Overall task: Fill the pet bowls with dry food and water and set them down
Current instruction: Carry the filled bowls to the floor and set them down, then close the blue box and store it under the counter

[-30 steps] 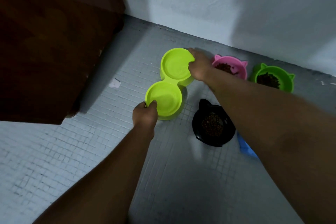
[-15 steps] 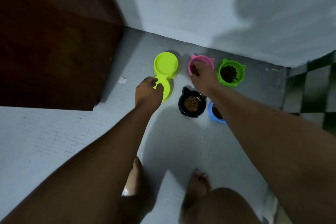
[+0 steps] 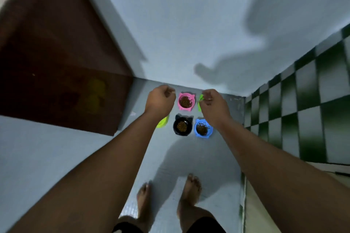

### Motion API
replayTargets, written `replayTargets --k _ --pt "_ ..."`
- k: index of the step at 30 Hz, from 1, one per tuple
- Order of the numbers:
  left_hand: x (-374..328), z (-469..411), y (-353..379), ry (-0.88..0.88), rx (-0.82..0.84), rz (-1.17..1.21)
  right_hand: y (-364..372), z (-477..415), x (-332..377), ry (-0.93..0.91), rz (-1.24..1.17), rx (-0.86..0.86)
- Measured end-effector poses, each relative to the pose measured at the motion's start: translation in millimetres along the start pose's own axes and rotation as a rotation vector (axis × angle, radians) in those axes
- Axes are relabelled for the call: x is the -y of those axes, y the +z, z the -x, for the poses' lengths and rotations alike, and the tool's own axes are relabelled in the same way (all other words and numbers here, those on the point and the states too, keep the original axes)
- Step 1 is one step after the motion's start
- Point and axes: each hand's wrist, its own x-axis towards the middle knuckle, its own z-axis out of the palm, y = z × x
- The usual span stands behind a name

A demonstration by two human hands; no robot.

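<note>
Both my hands hang in the air above the bowls on the grey tiled floor. My left hand and my right hand are loosely curled and hold nothing. Between them sits the pink bowl with kibble. Nearer to me stand the black bowl and the blue bowl, each with kibble. The green bowl shows only as a sliver behind my right hand. My left forearm covers most of the lime double bowl.
A dark brown wooden door stands at the left, a white wall behind the bowls, and a green-and-white checkered wall at the right. My bare feet stand on the floor below the bowls. A paper scrap lies by the door.
I let go of the lime double bowl, which now rests on the floor. Both hands lifted away from the bowls and the view rose much higher.
</note>
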Motion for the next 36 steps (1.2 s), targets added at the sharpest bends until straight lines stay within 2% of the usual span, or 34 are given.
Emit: replayTargets --k 4,8,14,22,29,36 --pt "-29.0 32.3 -25.0 0.049 0.02 0.053 -34.4 39.3 27.4 0.05 -0.066 -0.058" --pt "-26.7 68.9 -50.6 0.097 0.062 0.057 -49.6 89.3 48.0 0.048 -0.082 -0.125" --pt "1.5 129.6 -108.1 0.23 0.114 0.088 -39.5 177.2 70.3 0.004 -0.098 -0.226" --pt "15.3 199.7 -165.3 0.289 0.159 0.102 -29.6 270.2 103.9 -0.036 -0.074 -0.278" --pt "-12.6 234.8 -174.3 0.318 0.182 0.148 -37.8 305.5 117.8 -0.11 -0.076 -0.289" --pt "-50.4 285.6 -151.9 0.383 0.216 0.178 -83.0 339.0 108.3 -0.131 -0.136 -0.336"
